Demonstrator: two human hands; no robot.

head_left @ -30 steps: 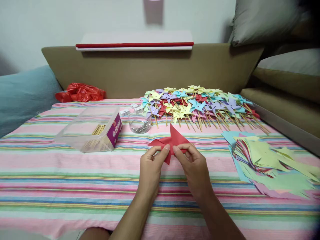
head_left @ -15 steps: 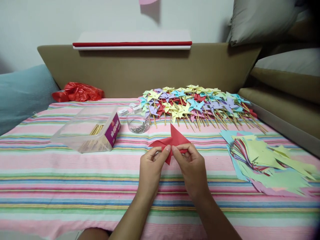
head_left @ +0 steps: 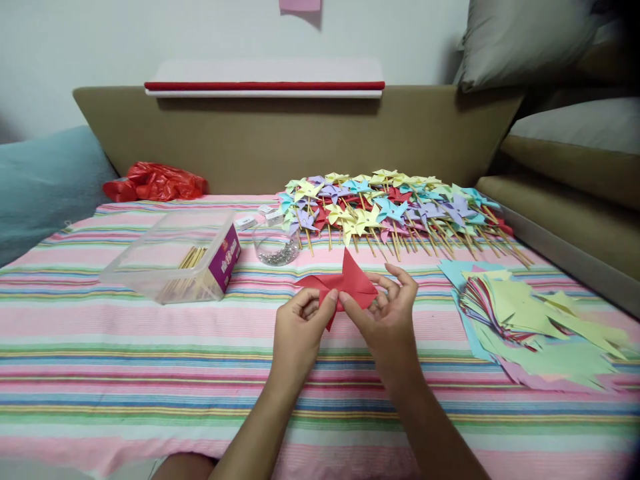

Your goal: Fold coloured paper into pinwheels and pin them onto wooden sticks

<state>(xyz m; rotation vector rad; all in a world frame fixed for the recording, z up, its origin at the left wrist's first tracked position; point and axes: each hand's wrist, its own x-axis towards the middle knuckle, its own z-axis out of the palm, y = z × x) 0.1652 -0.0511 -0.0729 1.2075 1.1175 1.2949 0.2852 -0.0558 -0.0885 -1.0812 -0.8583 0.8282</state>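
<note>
A red paper pinwheel with folded, pointed blades is held just above the striped cloth, between both hands. My left hand pinches its left side near the centre, thumb on top. On the other side, my right hand presses its thumb near the middle, with the other fingers behind the paper and some of them spread. The fingertips behind the paper are partly hidden. Beyond the hands stands a clear round container of small metal pins. To its left is a clear plastic box holding wooden sticks.
Many finished pinwheels on sticks lie in a pile at the back right. Cut paper sheets are stacked at the right. Small white boxes sit behind the pin container. A red plastic bag lies at the back left.
My right hand's fingers have uncurled and spread behind the paper, while its thumb stays near the centre. The pinwheel has shifted slightly, with its right blade more exposed.
</note>
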